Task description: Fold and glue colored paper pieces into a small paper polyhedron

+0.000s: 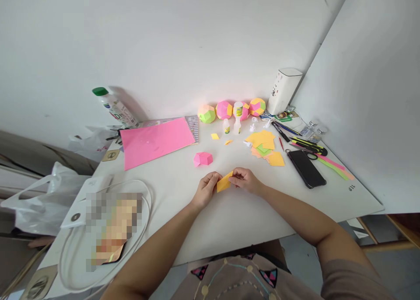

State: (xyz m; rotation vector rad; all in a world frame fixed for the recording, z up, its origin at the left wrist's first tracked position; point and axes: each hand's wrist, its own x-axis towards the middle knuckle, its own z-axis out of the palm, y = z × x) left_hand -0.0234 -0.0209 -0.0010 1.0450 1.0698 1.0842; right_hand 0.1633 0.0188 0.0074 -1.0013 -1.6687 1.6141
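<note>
Both my hands grip one small piece of orange paper (pixel 224 183) over the front middle of the table. My left hand (pixel 208 188) pinches its left edge between thumb and fingers. At the upper right corner my right hand (pixel 245 180) has closed on the same sheet. Just beyond my left hand lies a pink folded paper shape (pixel 203 158) with angular faces. A yellow paper piece (pixel 215 136) and a small orange folded piece (pixel 229 142) lie farther back. Past my right hand is a pile of orange, peach and green paper pieces (pixel 262 142).
Several multicoloured paper balls (pixel 224 110) line the wall behind small glue bottles (pixel 226 126). A pink sheet (pixel 157 140) lies left, near a green-capped spray can (pixel 114 106). A black phone (pixel 305 168) and pens (pixel 280 131) are right. A white cable (pixel 149 204) loops at front left.
</note>
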